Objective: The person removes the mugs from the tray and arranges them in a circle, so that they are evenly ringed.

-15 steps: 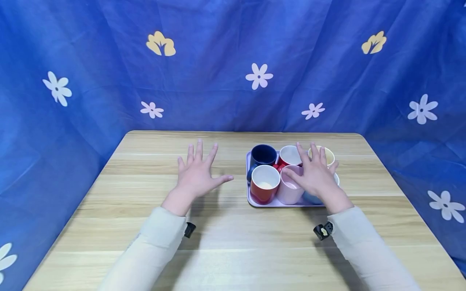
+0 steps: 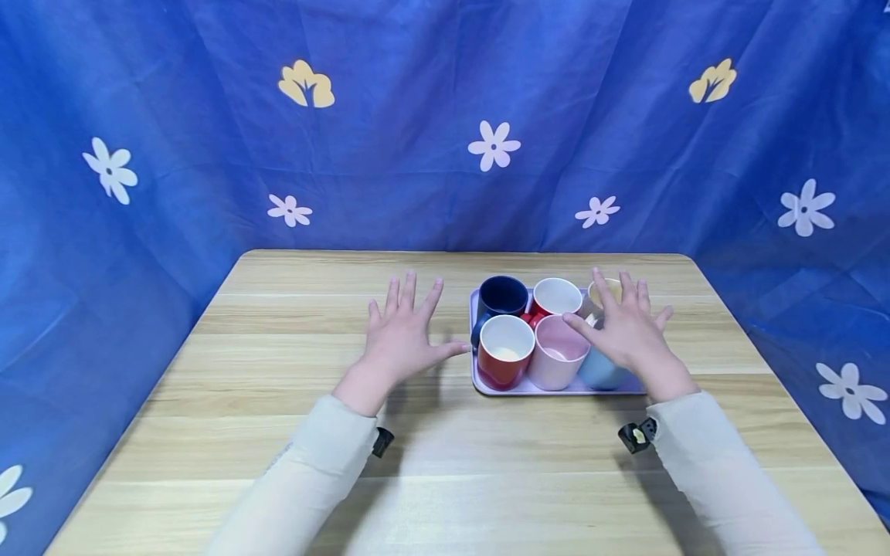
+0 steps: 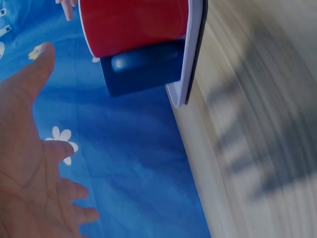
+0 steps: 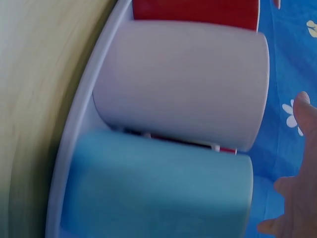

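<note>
L hand [image 2: 399, 344] splayed beside lilac tray [image 2: 631, 385] on wood-grain table [image 2: 445, 479]; R hand [image 2: 629, 332] splayed above tray's R end. Nothing gripped by either. Navy mug [image 2: 502, 296], red mug [image 2: 557, 296], yellow mug [image 2: 593, 294], orange-red mug [image 2: 502, 372], pink mug [image 2: 555, 376] and light-blue mug [image 2: 599, 373] held upright in tray. Prob. pre-grasp; for contact, hands would need to be lowered, fingers curled.

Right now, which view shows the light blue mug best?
The right wrist view: the light blue mug appears large there and clear of the fingers, though the bottom edge crops it. In the head view, the right hand covers part of it. The left wrist view does not show it.
</note>
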Demonstrator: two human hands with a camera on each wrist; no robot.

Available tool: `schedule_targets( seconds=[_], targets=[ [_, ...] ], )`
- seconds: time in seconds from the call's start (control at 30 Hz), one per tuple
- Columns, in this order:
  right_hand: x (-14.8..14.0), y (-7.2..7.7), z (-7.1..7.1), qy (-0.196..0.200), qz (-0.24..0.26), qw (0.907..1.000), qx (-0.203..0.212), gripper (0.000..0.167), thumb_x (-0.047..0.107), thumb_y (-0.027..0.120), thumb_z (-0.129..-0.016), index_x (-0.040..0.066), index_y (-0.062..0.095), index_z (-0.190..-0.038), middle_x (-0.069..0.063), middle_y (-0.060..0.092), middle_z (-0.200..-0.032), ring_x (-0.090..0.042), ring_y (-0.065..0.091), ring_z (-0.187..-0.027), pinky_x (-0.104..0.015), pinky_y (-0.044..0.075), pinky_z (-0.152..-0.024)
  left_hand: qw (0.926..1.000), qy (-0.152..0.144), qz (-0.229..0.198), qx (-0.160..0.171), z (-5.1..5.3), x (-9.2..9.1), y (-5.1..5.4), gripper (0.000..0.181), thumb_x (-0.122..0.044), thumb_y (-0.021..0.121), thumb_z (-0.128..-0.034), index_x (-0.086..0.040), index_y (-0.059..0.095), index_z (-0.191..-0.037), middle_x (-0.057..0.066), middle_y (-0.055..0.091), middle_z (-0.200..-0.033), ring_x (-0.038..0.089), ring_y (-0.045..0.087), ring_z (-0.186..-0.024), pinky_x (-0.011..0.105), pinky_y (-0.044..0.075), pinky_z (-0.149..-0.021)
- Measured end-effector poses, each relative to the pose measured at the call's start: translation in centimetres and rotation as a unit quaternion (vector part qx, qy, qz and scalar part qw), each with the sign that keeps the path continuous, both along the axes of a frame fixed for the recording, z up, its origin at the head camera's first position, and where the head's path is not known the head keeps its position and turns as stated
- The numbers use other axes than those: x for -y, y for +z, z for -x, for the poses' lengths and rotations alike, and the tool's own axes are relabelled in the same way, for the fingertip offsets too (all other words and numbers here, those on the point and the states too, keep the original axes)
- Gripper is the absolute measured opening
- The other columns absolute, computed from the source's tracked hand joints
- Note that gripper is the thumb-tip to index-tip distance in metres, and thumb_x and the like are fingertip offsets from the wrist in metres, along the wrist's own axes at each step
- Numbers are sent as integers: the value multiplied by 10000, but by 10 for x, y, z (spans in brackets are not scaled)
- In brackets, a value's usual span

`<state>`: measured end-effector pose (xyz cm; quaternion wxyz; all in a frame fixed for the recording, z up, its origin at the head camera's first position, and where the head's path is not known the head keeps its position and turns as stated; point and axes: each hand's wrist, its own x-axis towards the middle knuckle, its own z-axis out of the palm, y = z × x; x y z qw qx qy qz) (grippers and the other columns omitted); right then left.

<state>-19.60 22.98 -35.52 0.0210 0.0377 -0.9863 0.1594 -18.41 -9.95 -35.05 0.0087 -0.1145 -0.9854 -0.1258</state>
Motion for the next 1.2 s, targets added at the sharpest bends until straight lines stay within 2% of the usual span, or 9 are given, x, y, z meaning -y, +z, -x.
schedule_targets(
  seconds=[0.3, 0.53, 0.93, 1.2],
  targets=[
    [-15, 5, 4, -173, -8, 9998, 45, 937, 729, 415, -853, 211, 47, -1542, -320, -13, -1518, -551, -88, -1341, -803, -126, -846, 9995, -305, -93, -8, -4, -18, -3, 1054, -816, 533, -703, -295, 143, -1533, 128, -4, -1580, 373, -31, -1419, 649, 43, -1061],
    [-29, 8, 6, -274, -101, 9995, 68, 961, 746, 400, -845, 195, 31, -1541, -343, 8, -1505, -568, -85, -1330, -813, -106, -843, 9987, -488, -113, -104, -6, -29, -9, 1066, -820, 537, -694, -283, 159, -1534, 133, 70, -1578, 369, 35, -1422, 636, 76, -1067],
    [-58, 2, 2, -431, 14, 9986, 314, 965, 737, 362, -865, 161, -29, -1532, -363, -57, -1490, -588, -94, -1314, -831, -86, -815, 9965, -769, -305, -141, -13, -44, -15, 1121, -777, 605, -687, -185, 174, -1535, 111, 190, -1560, 308, 145, -1421, 605, 128, -1078],
    [-80, -5, -1, -596, 14, 9974, 409, 969, 729, 334, -877, 125, -68, -1519, -392, -71, -1467, -634, -72, -1281, -840, -85, -791, 9918, -873, -807, -469, -14, -51, -23, 1102, -710, 694, -669, -116, 286, -1502, 130, 319, -1504, 309, 304, -1358, 554, 228, -1065]
  ],
)
